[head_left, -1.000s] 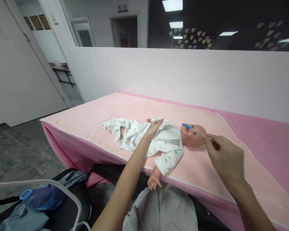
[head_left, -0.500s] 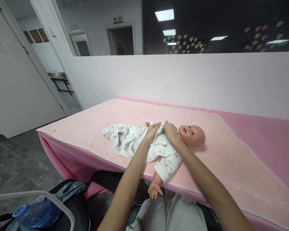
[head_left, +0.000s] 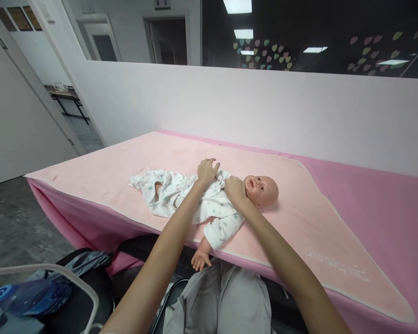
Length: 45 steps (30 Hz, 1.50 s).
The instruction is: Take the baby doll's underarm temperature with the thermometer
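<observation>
A baby doll (head_left: 263,190) lies on its back on the mat, its head to the right. It wears a white patterned baby romper (head_left: 218,211), open over one leg. My right hand (head_left: 235,190) is closed on the romper's front near the collar, just below the doll's chin. My left hand (head_left: 208,170) is over the doll's far side, near its far sleeve, with thumb and fingers apart. It covers the doll's far hand. The doll's near arm is in its sleeve, and the bare doll hand (head_left: 201,260) hangs past the table's front edge.
A pale pink mat (head_left: 334,241) covers the table over a darker pink cloth (head_left: 386,208). Behind it stands a white wall (head_left: 264,111) with a window above. At lower left, a blue water bottle (head_left: 35,294) lies on a chair beside a curved pale bar (head_left: 80,283).
My left hand has let go of the romper's front and moved away toward the doll's far side. My right hand stays at the collar. The view has shifted slightly.
</observation>
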Motion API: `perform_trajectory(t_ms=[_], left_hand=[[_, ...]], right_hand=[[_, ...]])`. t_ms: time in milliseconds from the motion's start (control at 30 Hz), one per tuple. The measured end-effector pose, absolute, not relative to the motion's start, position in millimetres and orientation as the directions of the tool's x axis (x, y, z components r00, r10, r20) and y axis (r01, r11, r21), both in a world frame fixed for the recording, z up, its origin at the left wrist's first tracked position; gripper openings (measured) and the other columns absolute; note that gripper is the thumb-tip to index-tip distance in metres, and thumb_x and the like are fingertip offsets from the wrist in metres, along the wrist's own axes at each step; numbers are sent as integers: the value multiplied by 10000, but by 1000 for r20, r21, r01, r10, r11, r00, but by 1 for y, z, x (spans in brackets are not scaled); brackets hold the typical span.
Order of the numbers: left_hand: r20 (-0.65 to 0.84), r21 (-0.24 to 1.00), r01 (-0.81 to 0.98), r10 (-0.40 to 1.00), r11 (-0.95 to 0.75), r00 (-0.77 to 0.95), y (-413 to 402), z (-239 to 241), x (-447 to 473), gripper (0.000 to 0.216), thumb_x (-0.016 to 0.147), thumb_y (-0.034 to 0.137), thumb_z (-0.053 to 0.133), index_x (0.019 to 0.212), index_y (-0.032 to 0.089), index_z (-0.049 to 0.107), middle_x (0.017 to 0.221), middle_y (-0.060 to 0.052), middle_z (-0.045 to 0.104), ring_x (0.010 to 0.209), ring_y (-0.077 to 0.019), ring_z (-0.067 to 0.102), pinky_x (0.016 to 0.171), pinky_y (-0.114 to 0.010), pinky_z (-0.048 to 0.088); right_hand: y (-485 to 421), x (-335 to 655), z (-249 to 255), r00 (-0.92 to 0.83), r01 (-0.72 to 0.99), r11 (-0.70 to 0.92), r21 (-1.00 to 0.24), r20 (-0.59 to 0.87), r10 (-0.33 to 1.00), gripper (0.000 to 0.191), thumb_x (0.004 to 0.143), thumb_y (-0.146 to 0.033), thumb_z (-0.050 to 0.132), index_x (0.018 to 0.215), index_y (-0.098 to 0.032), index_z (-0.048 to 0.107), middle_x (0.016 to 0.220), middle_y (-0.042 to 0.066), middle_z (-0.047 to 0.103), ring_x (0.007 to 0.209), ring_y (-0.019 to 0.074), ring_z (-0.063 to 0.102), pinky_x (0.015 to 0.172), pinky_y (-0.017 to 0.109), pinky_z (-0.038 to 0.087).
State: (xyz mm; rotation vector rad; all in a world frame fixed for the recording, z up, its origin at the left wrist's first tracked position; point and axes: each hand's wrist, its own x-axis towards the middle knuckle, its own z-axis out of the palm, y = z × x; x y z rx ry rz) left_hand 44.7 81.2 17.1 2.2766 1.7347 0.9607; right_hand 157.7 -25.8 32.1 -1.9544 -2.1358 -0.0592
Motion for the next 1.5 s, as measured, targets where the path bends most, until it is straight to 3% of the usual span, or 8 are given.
perform_trajectory(t_ms=[133,267,533,633,767,967,1167,1500], left_hand=[[203,301,897,941,-323,270,89,1,53,480,844,441,306,1024,167,656,1064,-134,644,1051,-304,511,919,-463,314],[205,260,916,944,-306,257,85,-4,50,565,845,492,240,921,158,690,1022,-157,654,1040,-335,500,902,-502,302],[229,271,887,920,-375,319,80,-2,44,602,850,511,227,836,126,689,912,-166,675,928,-291,573,877,-407,345],[205,304,879,927,-367,316,78,0,44,584,851,508,239,845,128,682,917,-162,675,915,-292,587,853,-398,362],[194,288,889,931,-356,309,77,3,44,565,855,501,246,888,131,672,947,-162,671,955,-308,580,847,-409,369],[176,271,892,929,-363,324,73,3,41,626,824,616,259,1075,159,606,1058,-166,637,1018,-330,547,872,-455,360],[170,280,878,920,-388,352,68,5,39,643,809,657,271,1253,250,495,1118,-126,614,1056,-312,530,901,-424,348],[177,222,891,915,-396,362,68,5,40,585,829,613,269,1112,205,578,1115,-146,600,1076,-321,502,912,-460,336]], right_hand=[[-51,169,28,-165,981,183,-59,227,960,282,821,-78,397,953,-91,645,1009,179,601,982,236,528,805,304,387],[-70,189,40,-314,939,339,-52,269,911,263,834,-163,412,907,-139,664,934,112,620,892,199,534,772,286,384],[-39,263,69,65,868,215,-447,531,845,279,818,-266,434,910,-135,663,1004,78,645,936,171,543,864,279,371],[-20,286,52,292,702,62,-709,367,883,294,769,-325,478,819,-111,673,906,74,672,887,179,562,845,293,390],[-15,299,27,349,204,52,-978,123,929,284,697,-363,565,801,-120,668,898,58,685,855,183,600,813,280,443],[-32,295,15,97,-268,-115,-956,-146,985,414,766,-517,455,906,-167,625,936,77,698,907,240,636,830,373,497],[-38,293,9,49,-336,-206,-919,-235,971,536,779,-581,357,1038,-170,585,1075,112,664,968,273,628,795,413,514],[-40,293,4,38,-397,-194,-897,-227,973,562,765,-607,362,1061,-186,588,1069,102,668,970,287,628,801,439,508]])
